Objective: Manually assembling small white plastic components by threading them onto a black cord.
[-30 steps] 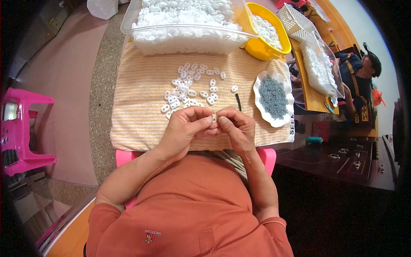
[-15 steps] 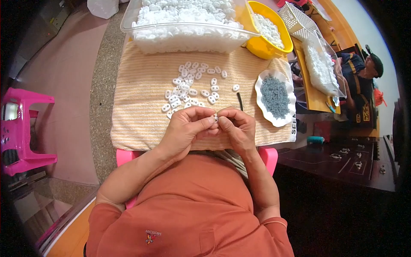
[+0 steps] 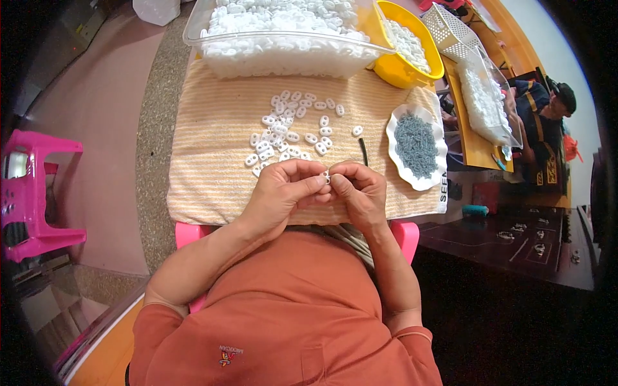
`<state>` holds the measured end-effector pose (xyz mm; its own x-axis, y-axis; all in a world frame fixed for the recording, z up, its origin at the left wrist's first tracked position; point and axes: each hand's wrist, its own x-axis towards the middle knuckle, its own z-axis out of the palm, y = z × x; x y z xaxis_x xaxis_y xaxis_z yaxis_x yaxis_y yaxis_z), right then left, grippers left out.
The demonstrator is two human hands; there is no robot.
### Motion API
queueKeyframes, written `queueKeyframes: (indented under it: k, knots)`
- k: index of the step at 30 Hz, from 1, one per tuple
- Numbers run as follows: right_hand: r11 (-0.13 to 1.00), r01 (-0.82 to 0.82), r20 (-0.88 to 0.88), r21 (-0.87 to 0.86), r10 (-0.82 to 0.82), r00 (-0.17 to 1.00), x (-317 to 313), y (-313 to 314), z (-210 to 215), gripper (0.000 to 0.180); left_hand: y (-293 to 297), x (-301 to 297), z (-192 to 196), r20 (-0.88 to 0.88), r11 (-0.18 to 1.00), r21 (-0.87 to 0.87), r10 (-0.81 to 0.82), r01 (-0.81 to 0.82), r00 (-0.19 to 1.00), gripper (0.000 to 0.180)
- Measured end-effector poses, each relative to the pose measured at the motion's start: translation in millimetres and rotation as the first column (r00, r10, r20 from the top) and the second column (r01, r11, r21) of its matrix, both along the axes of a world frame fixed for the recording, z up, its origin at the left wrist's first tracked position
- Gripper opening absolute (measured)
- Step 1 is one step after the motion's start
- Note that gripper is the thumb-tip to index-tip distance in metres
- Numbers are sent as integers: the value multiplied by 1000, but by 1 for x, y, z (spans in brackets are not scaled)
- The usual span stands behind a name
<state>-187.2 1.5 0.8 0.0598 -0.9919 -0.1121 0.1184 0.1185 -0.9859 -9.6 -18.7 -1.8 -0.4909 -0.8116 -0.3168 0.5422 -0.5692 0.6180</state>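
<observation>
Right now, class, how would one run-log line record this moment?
left hand and right hand: joint grip on small white plastic piece | loose white pieces on striped beige towel | grey bits in white scalloped dish

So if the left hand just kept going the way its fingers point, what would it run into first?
The left hand points rightward, so it would probably meet the small white piece pinched at its fingertips, with the right hand directly behind. Depth is hard to judge here.

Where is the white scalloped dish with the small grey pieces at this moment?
In the head view, the white scalloped dish lies on the striped beige cloth, on the person's right, beyond the right hand and below the yellow bowl.
</observation>
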Motion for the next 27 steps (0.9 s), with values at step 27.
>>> queueKeyframes:
  k: [27]
  knots:
    - [1000, -19, -40, 9, 19, 999, 0, 1, 5, 8, 0, -1, 1, 44, 998, -60, -3, 5, 999, 17]
